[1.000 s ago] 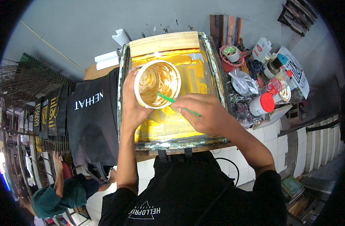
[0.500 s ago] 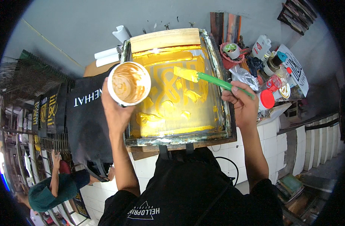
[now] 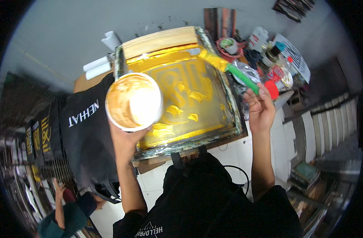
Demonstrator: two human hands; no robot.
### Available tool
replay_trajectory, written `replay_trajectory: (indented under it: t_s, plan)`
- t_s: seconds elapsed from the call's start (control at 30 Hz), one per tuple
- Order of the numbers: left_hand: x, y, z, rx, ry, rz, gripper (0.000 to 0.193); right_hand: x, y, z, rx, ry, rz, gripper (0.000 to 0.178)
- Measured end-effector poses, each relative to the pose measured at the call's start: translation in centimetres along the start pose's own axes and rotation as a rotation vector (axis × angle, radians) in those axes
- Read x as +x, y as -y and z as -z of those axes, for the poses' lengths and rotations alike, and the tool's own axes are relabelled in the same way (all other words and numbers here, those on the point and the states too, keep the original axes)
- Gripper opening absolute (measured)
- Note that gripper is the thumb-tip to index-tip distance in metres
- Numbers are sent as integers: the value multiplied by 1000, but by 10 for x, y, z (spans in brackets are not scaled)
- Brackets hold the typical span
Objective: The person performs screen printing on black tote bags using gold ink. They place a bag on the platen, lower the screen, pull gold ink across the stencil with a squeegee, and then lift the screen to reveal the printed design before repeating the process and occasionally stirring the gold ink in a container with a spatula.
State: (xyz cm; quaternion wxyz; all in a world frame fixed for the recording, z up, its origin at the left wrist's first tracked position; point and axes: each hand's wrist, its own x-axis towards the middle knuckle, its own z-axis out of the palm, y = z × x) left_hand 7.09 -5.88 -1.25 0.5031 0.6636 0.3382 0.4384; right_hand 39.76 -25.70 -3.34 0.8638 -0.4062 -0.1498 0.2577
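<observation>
My left hand [image 3: 125, 143] is wrapped round a white tub [image 3: 121, 104], its inside smeared with yellow-orange ink. The tub hangs over the near-left part of a screen-printing frame [image 3: 181, 146] and hides some of the mesh. In my right hand [image 3: 261, 109], beyond the frame's right edge, the green handle of a spatula [image 3: 241, 77] is pinched between thumb and fingers. Thick yellow ink coats the spatula's blade, which reaches over the frame's far right corner. Dabs of yellow ink [image 3: 174, 110] lie on the patterned mesh. A wooden squeegee [image 3: 161, 41] rests across the frame's far end.
Bottles, a red-lidded jar [image 3: 271, 89] and a pink basket [image 3: 230, 49] crowd the right side. A black fabric bag [image 3: 88, 135] lies at left, with white rolls [image 3: 97, 68] beyond it. Another person's arm [image 3: 59, 200] shows at lower left, beside racks.
The spatula has swung from over the mesh toward the frame's far right corner. My left hand's tub looks larger and more of its inside shows. The whole view has turned slightly.
</observation>
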Motion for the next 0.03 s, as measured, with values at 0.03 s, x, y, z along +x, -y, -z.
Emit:
replay_trajectory:
  t_s: [0.03]
  plan:
    - [2, 1, -7, -15, 33, 0, 117, 0, 12, 13, 35, -39, 37, 39]
